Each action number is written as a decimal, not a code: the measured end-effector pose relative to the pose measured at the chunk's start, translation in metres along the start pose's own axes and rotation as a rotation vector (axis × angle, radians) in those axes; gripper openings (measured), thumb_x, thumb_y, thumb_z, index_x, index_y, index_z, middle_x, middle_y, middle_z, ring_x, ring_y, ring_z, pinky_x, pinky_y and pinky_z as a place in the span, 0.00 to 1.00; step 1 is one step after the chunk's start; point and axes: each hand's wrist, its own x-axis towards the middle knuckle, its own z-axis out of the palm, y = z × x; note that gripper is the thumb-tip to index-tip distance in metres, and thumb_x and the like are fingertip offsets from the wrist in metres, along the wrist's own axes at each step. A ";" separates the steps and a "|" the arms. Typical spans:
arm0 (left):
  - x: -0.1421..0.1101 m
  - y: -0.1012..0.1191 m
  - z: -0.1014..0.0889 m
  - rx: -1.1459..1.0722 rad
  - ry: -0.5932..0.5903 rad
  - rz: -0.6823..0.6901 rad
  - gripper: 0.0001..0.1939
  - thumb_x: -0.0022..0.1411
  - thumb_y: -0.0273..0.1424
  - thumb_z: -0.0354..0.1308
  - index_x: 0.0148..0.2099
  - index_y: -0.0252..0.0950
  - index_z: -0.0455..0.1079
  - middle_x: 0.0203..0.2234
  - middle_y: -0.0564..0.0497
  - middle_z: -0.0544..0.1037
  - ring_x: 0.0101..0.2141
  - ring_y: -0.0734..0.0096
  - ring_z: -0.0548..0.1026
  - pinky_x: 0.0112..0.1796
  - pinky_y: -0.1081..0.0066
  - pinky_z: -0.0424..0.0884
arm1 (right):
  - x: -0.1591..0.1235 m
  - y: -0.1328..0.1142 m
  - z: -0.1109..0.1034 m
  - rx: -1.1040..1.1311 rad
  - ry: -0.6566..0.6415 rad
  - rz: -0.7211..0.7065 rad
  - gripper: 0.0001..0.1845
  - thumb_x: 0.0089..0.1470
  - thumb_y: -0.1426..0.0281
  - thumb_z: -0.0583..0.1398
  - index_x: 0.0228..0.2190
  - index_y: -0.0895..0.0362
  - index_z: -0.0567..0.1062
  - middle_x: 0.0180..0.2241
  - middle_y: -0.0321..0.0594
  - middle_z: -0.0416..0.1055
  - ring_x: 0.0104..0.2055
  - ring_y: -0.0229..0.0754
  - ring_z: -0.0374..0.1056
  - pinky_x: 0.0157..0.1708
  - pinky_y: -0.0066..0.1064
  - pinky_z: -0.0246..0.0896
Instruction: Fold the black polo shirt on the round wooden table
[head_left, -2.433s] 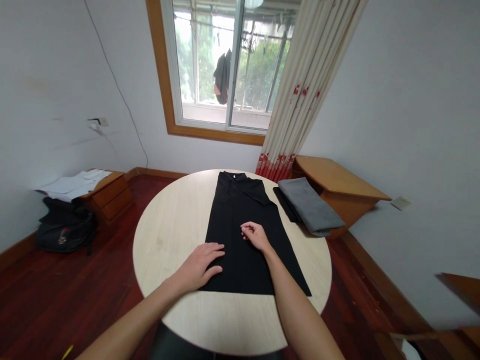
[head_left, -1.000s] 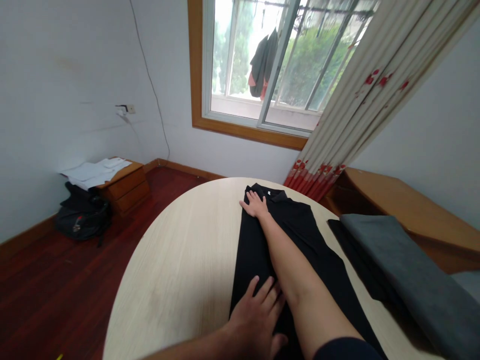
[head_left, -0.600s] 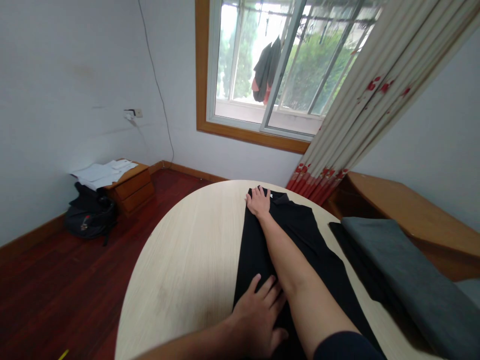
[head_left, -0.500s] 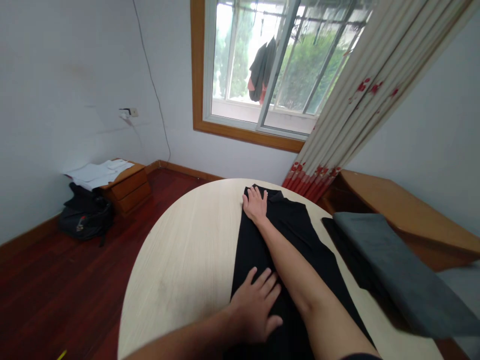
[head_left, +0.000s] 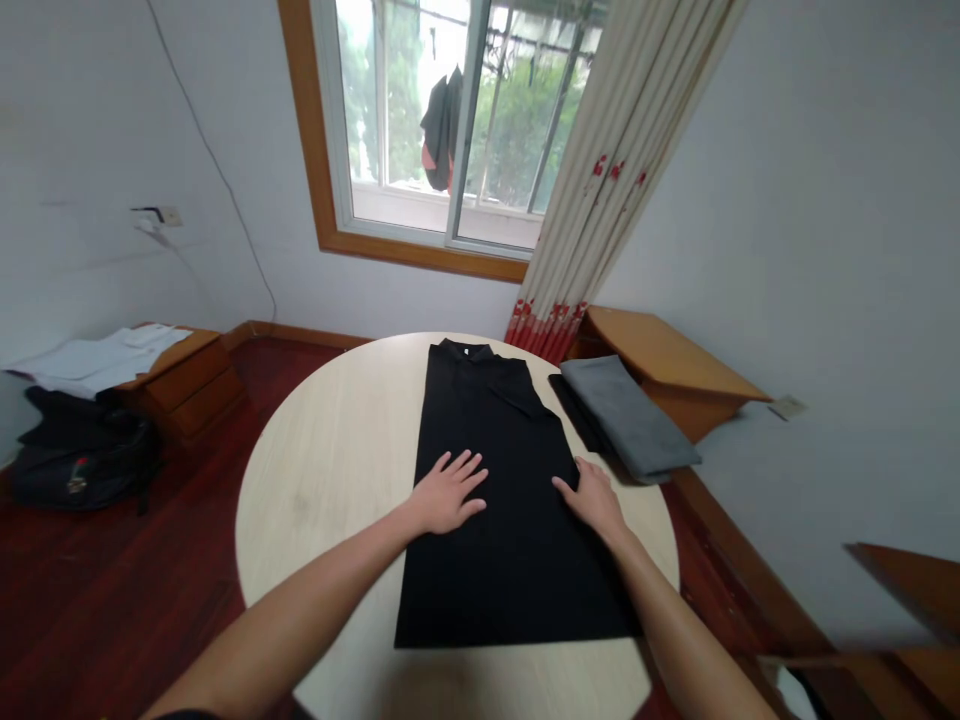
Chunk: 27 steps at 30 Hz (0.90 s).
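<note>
A black collared shirt (head_left: 502, 570) lies flat on the round pale wooden table (head_left: 322, 440), its collar at the far edge and its hem toward me. The left side runs in a straight line, as if folded in. My left hand (head_left: 448, 495) rests palm down near the shirt's left edge, fingers spread. At the right edge of the shirt is my right hand (head_left: 598, 497), thumb apart on the cloth and the other fingers reaching past the edge; nothing shows in its grasp.
Folded grey cloth (head_left: 630, 415) over black cloth lies at the table's right edge. Behind it stands a wooden cabinet (head_left: 667, 350). A small drawer unit (head_left: 187, 390) with papers and a black bag (head_left: 82, 450) are on the left. A curtain (head_left: 577, 200) hangs by the window.
My right hand has moved from the collar area back to the shirt's right edge. My left hand stays on the shirt's left part. The view has turned right and shows the whole shirt.
</note>
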 end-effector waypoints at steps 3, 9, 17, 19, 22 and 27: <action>-0.002 0.001 -0.001 0.025 -0.009 0.007 0.32 0.73 0.49 0.40 0.71 0.39 0.55 0.71 0.43 0.51 0.70 0.53 0.46 0.66 0.46 0.42 | -0.018 0.025 -0.012 0.066 -0.002 0.052 0.36 0.50 0.60 0.64 0.57 0.64 0.69 0.53 0.61 0.70 0.56 0.59 0.68 0.53 0.44 0.63; -0.010 -0.002 -0.007 0.027 -0.045 0.010 0.30 0.73 0.47 0.41 0.71 0.42 0.55 0.71 0.44 0.52 0.70 0.54 0.46 0.65 0.46 0.42 | -0.038 0.021 -0.036 0.536 -0.227 0.176 0.29 0.44 0.64 0.69 0.48 0.61 0.76 0.36 0.50 0.78 0.37 0.52 0.76 0.38 0.40 0.71; -0.003 0.049 -0.018 -0.084 -0.025 0.027 0.23 0.72 0.40 0.48 0.64 0.39 0.66 0.64 0.43 0.66 0.65 0.54 0.61 0.63 0.48 0.52 | -0.060 0.002 -0.081 1.017 -0.617 0.230 0.14 0.44 0.68 0.70 0.35 0.58 0.77 0.35 0.45 0.80 0.37 0.47 0.76 0.38 0.36 0.73; -0.001 0.071 -0.016 -0.192 0.031 0.053 0.21 0.71 0.41 0.49 0.61 0.39 0.69 0.56 0.44 0.75 0.57 0.57 0.70 0.58 0.54 0.62 | -0.064 -0.007 -0.087 1.031 -0.613 0.212 0.18 0.45 0.68 0.69 0.39 0.57 0.76 0.35 0.43 0.79 0.37 0.46 0.76 0.37 0.34 0.72; 0.001 0.092 -0.011 -0.355 0.044 0.053 0.23 0.69 0.39 0.53 0.64 0.40 0.64 0.46 0.48 0.80 0.45 0.62 0.76 0.49 0.62 0.69 | -0.072 -0.025 -0.085 1.031 -0.614 0.115 0.27 0.48 0.66 0.68 0.50 0.56 0.73 0.34 0.39 0.78 0.34 0.43 0.74 0.33 0.32 0.70; -0.003 0.095 0.000 -0.348 0.013 0.079 0.33 0.62 0.31 0.60 0.68 0.42 0.57 0.37 0.53 0.81 0.38 0.65 0.77 0.43 0.66 0.69 | -0.066 -0.037 -0.074 0.887 -1.014 -0.081 0.35 0.52 0.59 0.67 0.58 0.56 0.69 0.24 0.31 0.73 0.21 0.35 0.68 0.21 0.24 0.60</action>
